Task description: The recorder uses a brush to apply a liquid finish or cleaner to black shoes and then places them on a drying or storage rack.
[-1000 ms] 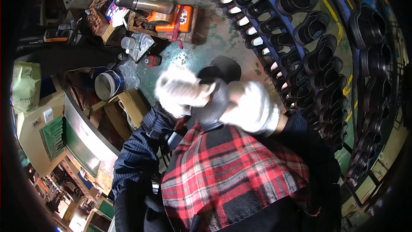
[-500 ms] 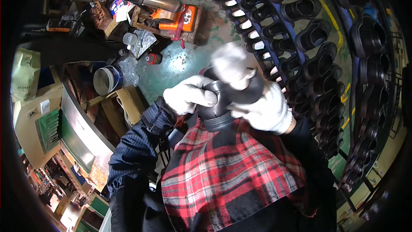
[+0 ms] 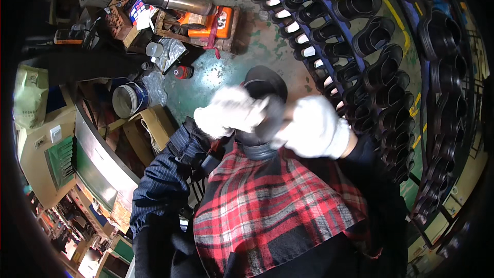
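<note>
Between the 2 gloved hands, just above the red plaid apron [image 3: 278,211], sits a black rubber boot-shaped moulding [image 3: 263,104], its rounded end pointing away from the person and its open collar down at the apron's top edge. The left hand [image 3: 231,110], in a white glove, is curled over the upper left side of the piece, fingers wrapped on it though blurred; the right hand [image 3: 315,127], also white-gloved, is closed against its right flank near the collar. Both are clasped on it rather than spread.

The piece looks like thick, flexible rubber: probably light enough for 1 hand, soft enough to give under a squeeze, and smooth enough to slide in cloth gloves. The ribbed collar and the narrow waist seem the surest places to grip.

On the right, curved blue racks [image 3: 360,62] full of similar black mouldings stand close, leaving little room that side. Ahead lies a bare patch of green floor [image 3: 216,80]. Farther left are a blue-and-white bucket [image 3: 128,100], an orange machine [image 3: 208,23] and a steel tube [image 3: 177,2].
</note>
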Demonstrator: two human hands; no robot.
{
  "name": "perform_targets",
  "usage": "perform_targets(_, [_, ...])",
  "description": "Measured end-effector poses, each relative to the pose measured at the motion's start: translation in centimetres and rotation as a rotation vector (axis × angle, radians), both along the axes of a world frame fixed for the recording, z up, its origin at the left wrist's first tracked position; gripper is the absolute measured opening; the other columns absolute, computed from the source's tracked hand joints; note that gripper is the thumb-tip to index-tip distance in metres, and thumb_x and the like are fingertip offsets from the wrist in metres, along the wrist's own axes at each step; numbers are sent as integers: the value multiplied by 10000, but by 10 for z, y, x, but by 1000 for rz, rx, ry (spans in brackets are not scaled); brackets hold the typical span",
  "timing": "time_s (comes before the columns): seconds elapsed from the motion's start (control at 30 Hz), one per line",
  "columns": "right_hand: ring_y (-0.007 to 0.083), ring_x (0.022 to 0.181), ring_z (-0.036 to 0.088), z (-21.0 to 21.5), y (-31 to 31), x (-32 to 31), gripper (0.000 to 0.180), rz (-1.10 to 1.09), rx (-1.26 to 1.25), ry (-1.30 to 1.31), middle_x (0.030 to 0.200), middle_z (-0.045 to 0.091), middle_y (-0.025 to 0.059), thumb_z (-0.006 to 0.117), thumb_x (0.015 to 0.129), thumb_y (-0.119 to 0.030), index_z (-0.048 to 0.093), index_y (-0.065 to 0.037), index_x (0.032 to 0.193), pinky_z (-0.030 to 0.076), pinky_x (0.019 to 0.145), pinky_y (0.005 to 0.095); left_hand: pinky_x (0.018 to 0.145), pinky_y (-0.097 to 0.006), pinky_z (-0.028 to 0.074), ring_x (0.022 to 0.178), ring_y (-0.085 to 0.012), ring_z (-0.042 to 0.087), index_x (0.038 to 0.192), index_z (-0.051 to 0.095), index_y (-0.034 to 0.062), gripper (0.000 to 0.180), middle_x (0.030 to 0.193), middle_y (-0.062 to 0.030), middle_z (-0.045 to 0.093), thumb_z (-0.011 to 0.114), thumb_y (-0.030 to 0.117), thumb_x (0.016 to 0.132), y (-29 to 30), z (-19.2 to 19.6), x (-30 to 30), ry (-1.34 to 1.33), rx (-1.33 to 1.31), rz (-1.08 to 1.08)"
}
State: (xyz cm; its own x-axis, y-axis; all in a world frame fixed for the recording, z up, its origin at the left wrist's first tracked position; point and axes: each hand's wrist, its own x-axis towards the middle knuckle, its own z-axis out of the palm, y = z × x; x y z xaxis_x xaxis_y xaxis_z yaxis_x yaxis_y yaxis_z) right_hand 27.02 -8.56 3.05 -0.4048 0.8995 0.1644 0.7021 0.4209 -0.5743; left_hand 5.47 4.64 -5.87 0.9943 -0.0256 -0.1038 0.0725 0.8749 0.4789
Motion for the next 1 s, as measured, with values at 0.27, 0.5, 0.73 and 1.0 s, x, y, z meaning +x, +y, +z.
perform_targets(0.27, [269,796,635,-13,-9,26,416,-445,-199,1298,844,609,137,746,867,-381,596,-9,975,533,708,399,825,-305,517,876,-175,669,1006,672,-57,317,952,-103,705,757,156,789,0,26,1,277,234,-27])
perform_targets(0.5, [289,1083,637,-11,8,-20,228,-222,-143,1406,1109,678,178,666,876,-23,619,-27,1099,499,967,405,879,-273,499,953,-134,642,1122,667,-40,329,1017,-79,702,706,55,810,5,18,-1,257,171,10])
perform_targets(0.73, [292,976,682,-25,6,-31,380,-60,-110,554,1066,688,147,744,802,-139,648,-93,1167,531,867,375,913,-301,505,1065,-191,629,1222,633,-34,422,1129,-120,680,704,56,816,-4,-27,-7,137,301,216])
perform_targets(1.0, [266,1010,665,-11,-4,-26,344,-53,-149,580,1109,702,111,782,710,-2,745,-68,1045,558,850,362,753,-340,549,910,-196,660,1139,651,-38,284,1112,-129,667,654,81,881,4,33,9,302,139,8])
